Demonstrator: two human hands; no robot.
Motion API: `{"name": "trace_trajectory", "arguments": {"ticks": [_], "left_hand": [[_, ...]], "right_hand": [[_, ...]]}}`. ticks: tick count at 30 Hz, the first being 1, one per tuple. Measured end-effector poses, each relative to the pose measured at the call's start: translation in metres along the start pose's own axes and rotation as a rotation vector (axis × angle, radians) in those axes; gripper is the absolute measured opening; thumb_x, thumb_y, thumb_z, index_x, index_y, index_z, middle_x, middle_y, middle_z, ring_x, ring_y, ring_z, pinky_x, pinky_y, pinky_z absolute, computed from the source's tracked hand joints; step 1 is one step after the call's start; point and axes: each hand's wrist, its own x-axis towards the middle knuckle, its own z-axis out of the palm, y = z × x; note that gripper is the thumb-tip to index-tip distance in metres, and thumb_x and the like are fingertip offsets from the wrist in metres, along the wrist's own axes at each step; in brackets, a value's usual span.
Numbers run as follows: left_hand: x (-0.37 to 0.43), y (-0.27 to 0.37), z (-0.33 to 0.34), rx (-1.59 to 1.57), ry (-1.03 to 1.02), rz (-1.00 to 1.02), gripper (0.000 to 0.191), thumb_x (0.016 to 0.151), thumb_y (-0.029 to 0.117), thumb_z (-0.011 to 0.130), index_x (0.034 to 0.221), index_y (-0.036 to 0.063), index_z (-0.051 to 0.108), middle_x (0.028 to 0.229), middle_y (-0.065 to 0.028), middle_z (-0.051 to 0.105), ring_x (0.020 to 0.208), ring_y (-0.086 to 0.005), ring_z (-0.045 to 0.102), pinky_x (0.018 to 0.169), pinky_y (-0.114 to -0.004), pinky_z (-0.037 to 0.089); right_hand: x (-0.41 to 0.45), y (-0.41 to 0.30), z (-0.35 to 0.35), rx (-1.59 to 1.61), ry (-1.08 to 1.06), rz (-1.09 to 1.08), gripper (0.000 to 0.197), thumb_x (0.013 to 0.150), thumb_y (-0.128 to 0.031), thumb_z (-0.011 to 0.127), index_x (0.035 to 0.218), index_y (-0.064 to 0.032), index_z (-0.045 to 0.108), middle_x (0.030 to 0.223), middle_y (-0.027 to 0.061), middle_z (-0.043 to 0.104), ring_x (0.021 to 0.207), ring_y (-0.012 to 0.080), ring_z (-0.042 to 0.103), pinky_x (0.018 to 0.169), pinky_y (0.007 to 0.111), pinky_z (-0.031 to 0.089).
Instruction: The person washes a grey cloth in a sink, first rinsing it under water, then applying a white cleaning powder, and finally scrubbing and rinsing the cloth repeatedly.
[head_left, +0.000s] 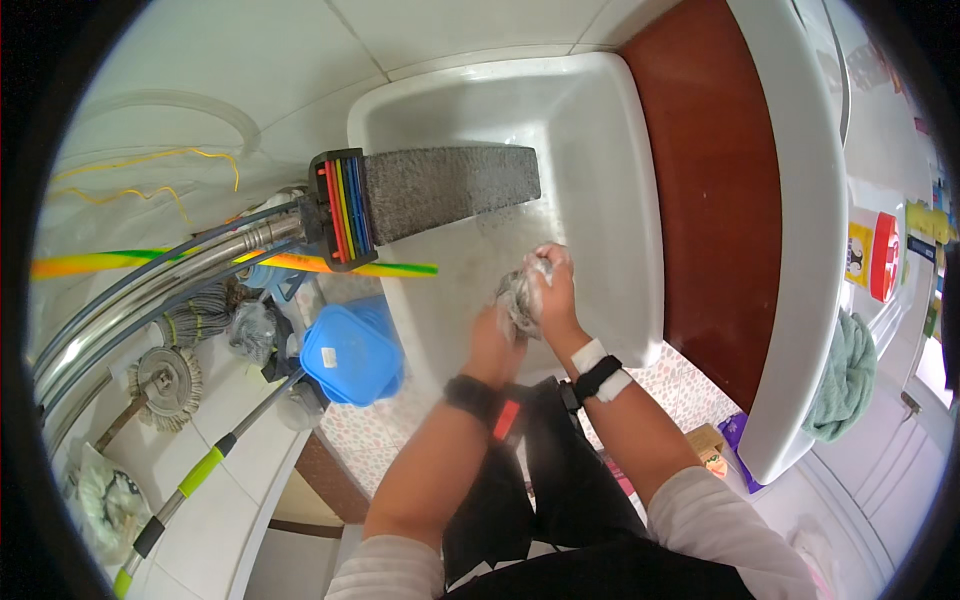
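Note:
Over a white basin (615, 225), my left hand (499, 337) and my right hand (556, 289) both grip a wet, greyish cloth (517, 300) bunched between them. Whitish lather shows on the cloth and on the fingers of my right hand. My left hand is blurred and lies lower in the view, against the near side of the cloth. Beyond my hands, a grey flat mop pad (450, 187) rests in the basin, joined to a black mop head with coloured strips (346, 210).
The mop's metal pole (255, 236) and a yellow-green tube (405, 269) reach in from the left. A blue plastic container (351, 352) stands left of the basin. A reddish-brown panel (712, 187) and a white ledge (806, 225) with a green cloth (844, 379) border the right.

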Motion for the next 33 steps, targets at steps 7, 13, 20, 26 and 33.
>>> {"name": "trace_trajectory", "arguments": {"ticks": [7, 13, 20, 26, 33], "left_hand": [[0.001, 0.058, 0.013, -0.197, 0.030, -0.143, 0.030, 0.088, 0.011, 0.038, 0.117, 0.0064, 0.042, 0.111, -0.0099, 0.050, 0.098, -0.0209, 0.051, 0.085, -0.034, 0.044], [0.013, 0.043, 0.008, 0.027, -0.017, 0.003, 0.033, 0.088, 0.011, 0.040, 0.120, 0.0083, 0.041, 0.110, -0.0085, 0.050, 0.098, -0.0215, 0.052, 0.082, -0.033, 0.045], [0.009, 0.026, 0.026, 0.030, 0.070, 0.149, 0.048, 0.070, 0.006, 0.058, 0.115, 0.0017, 0.044, 0.112, -0.0175, 0.051, 0.097, -0.0302, 0.054, 0.075, -0.035, 0.047], [0.014, 0.029, -0.034, 0.082, 0.033, -0.178, 0.050, 0.071, 0.005, 0.058, 0.118, 0.0019, 0.042, 0.107, -0.0167, 0.053, 0.090, -0.0297, 0.056, 0.074, -0.035, 0.047], [0.012, 0.016, 0.001, 0.294, -0.006, 0.081, 0.023, 0.086, 0.017, 0.045, 0.104, 0.0042, 0.050, 0.089, -0.0048, 0.055, 0.077, -0.0143, 0.055, 0.068, -0.028, 0.047]], "right_hand": [[-0.023, -0.024, -0.016, 0.000, -0.181, -0.063, 0.026, 0.074, 0.002, 0.039, 0.099, -0.0033, 0.043, 0.090, 0.0073, 0.042, 0.091, 0.0166, 0.044, 0.085, 0.030, 0.037], [-0.013, -0.005, 0.002, 0.383, -0.022, 0.068, 0.026, 0.083, -0.007, 0.042, 0.109, -0.0052, 0.042, 0.098, 0.0107, 0.046, 0.096, 0.0202, 0.046, 0.087, 0.034, 0.037], [0.007, 0.004, -0.017, 0.912, -0.193, 0.517, 0.033, 0.081, -0.015, 0.049, 0.113, -0.0054, 0.044, 0.105, 0.0130, 0.048, 0.100, 0.0235, 0.045, 0.090, 0.036, 0.033], [-0.026, -0.055, -0.004, 0.125, -0.368, -0.120, 0.039, 0.081, -0.015, 0.050, 0.118, -0.0050, 0.041, 0.107, 0.0113, 0.048, 0.105, 0.0209, 0.044, 0.090, 0.031, 0.035], [-0.008, -0.006, -0.007, 0.911, -0.169, 0.517, 0.036, 0.084, -0.017, 0.051, 0.116, -0.0074, 0.040, 0.106, 0.0084, 0.048, 0.097, 0.0176, 0.048, 0.085, 0.029, 0.039]]}}
